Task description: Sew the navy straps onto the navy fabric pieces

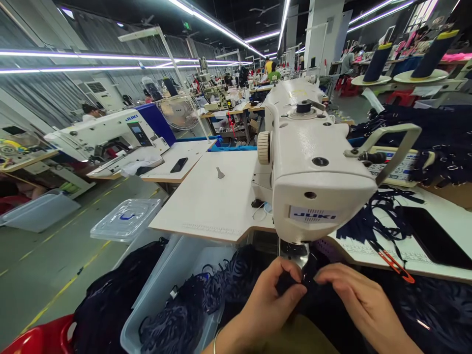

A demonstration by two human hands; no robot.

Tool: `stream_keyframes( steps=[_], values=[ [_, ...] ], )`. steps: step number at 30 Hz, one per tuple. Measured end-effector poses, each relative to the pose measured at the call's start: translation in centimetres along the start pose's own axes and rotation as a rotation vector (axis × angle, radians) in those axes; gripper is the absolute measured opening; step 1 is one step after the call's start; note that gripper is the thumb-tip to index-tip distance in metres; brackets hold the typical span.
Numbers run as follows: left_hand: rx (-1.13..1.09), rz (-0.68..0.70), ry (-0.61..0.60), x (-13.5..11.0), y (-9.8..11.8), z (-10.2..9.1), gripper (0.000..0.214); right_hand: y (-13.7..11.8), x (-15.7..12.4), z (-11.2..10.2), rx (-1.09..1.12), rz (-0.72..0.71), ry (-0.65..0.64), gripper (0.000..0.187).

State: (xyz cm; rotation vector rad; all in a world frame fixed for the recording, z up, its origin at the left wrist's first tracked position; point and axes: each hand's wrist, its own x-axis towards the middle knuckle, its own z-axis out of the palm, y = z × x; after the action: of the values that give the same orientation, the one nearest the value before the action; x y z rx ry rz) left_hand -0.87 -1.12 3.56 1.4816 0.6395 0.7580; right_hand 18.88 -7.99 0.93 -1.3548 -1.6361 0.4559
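White sewing machine [317, 172], labelled JUKI, seen from its needle end; it stands on a pale worktable [206, 201], directly behind and above the two hands. Nearest the viewer, the left hand [275, 290], a bracelet [217, 339] at its wrist, has thumb and index finger drawn together in a pinch just below the needle area; what lies between them is too dark to tell. The right hand [363, 300] is just beside it, fingers curled toward the same spot; whether they grip anything cannot be told. At lower left, a translucent bin [165, 275] contains tangled navy strips [173, 324]; beside it are a dark bundle [106, 300] and part of a red object [40, 339]. Right of the machine, orange thread snips [408, 279] lie near a black phone [435, 236] and loose navy straps [383, 211]. Left of the machine, a small metal tool [220, 173] lies flat on the tabletop; a clear lid [125, 219] is beyond the bin. Farther back are a second phone [179, 165], a neighbouring JUKI machine [106, 130] and a fan [180, 110]. At right, a heap of navy straps with buckles [442, 137] lies before two thread cones [378, 64]. In the distance, people in yellow [268, 65] and green [274, 74] appear beneath strip lights [284, 19].
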Motion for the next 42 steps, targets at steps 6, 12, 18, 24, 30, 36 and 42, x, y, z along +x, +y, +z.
stream_keyframes(
  steps=[6,12,18,24,30,36,42],
  values=[
    [0.065,0.015,-0.036,0.1,0.0,1.0,0.011,-0.2,-1.1,2.2,0.356,0.285,0.024,0.032],
    [0.42,0.342,0.123,-0.5,-1.2,1.7,0.014,-1.4,-1.2,2.6,0.386,0.163,0.228,0.004],
    [0.584,0.413,0.169,-0.9,-1.8,1.9,0.032,-0.9,-1.9,3.3,0.345,0.046,0.298,0.009],
    [0.594,0.487,0.162,-0.7,-1.7,1.8,0.016,-1.4,-1.5,3.3,0.333,0.042,0.299,0.007],
    [0.603,0.526,0.18,-0.7,-1.9,1.7,0.017,-0.8,-1.8,3.2,0.247,0.045,0.324,0.008],
    [0.622,0.457,0.204,-0.6,-1.9,1.7,0.011,-0.7,-2.0,2.9,0.226,0.162,0.262,0.01],
    [0.589,0.149,0.181,-0.7,-2.5,1.7,0.006,-0.5,-0.8,2.5,0.155,0.451,0.077,0.024]
  ],
)
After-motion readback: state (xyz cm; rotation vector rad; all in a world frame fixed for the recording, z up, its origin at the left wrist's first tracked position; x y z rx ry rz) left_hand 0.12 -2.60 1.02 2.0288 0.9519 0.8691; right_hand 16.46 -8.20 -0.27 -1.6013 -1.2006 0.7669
